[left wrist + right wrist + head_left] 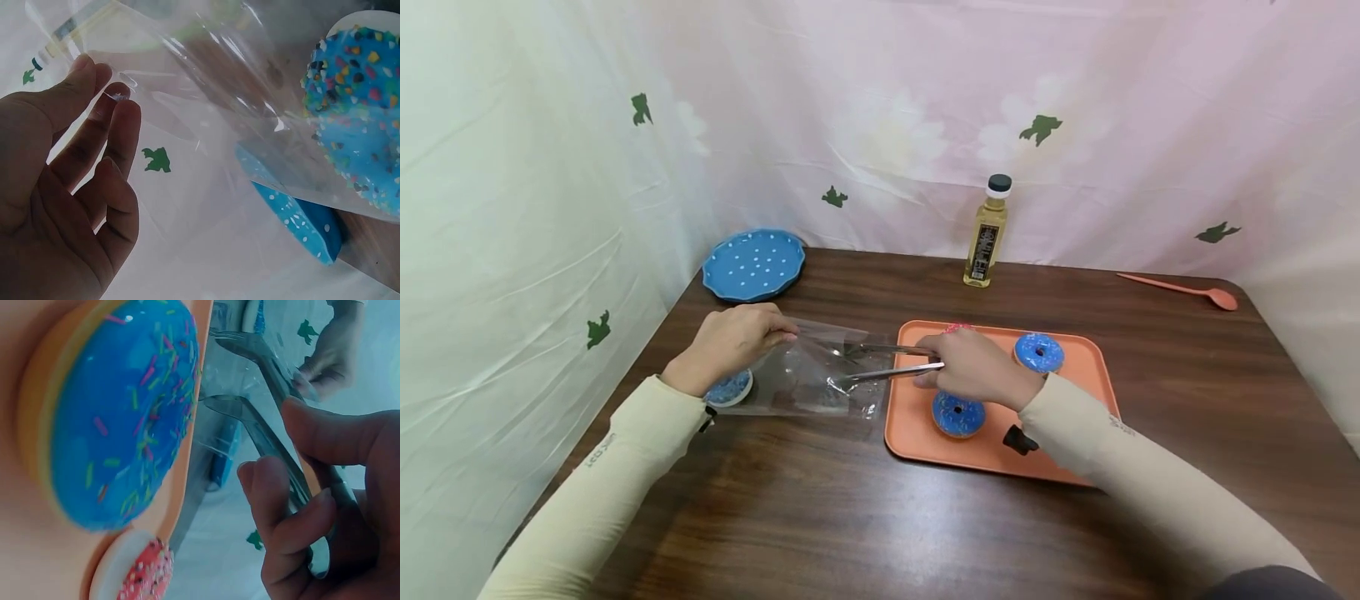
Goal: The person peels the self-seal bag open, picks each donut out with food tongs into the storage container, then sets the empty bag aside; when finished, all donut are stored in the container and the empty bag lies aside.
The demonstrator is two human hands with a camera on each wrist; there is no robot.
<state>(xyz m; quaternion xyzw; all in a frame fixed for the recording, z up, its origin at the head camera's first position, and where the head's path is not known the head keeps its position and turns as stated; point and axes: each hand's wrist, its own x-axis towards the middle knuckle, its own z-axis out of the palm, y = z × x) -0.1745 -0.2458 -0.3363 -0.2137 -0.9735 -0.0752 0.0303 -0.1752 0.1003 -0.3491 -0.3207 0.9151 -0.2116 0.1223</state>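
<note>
My left hand (pixel 733 342) pinches the upper edge of a clear plastic bag (pixel 808 383) between thumb and fingers. Inside the bag's left end lies a blue doughnut with multicoloured sprinkles (pixel 356 125). Metal tongs (pixel 887 374) are gripped in my right hand (pixel 981 362); their two arms stand apart, with the tips at the bag's right end and nothing seen between them. Below that hand is an orange tray (pixel 913 442) with a blue doughnut (pixel 958 427) and another blue doughnut (pixel 1028 346). A pink doughnut (pixel 150 569) on the tray is partly hidden behind the hand in the head view.
A blue dotted plate (pixel 752 267) stands at the table's back left. An oil bottle (pixel 983 242) with a black cap is upright behind the tray. An orange spoon (pixel 1195 292) lies at the back right. Curtains border the wooden table (pixel 790 508).
</note>
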